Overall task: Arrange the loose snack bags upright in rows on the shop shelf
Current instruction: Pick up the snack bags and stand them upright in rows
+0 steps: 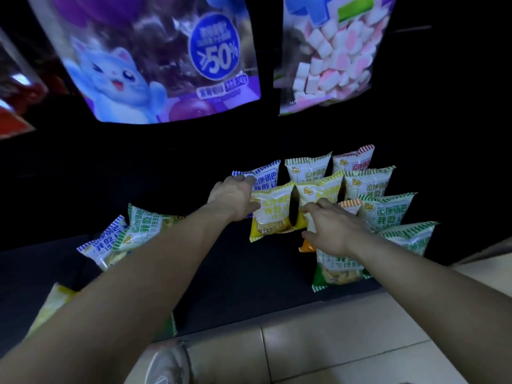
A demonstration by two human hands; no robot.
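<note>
On dark shelf: left hand fingers spread against yellow bag; right hand pinching second yellow bag. Risk: nudge topples neighbouring upright bags, row collapses domino-style.

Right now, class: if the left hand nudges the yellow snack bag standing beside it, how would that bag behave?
The yellow snack bag looks puffy and probably light, so it would likely slide or tip easily. Its glossy film suggests slipperiness under the left hand. The pieces visible inside may crush.

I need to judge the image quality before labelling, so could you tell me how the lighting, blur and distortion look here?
Head view: the shelf is very dark, though the snack bags show; the hanging purple bag and marshmallow bag are motion-blurred; wide-angle lens stretches the forearms; the floor tiles are brighter.
</note>
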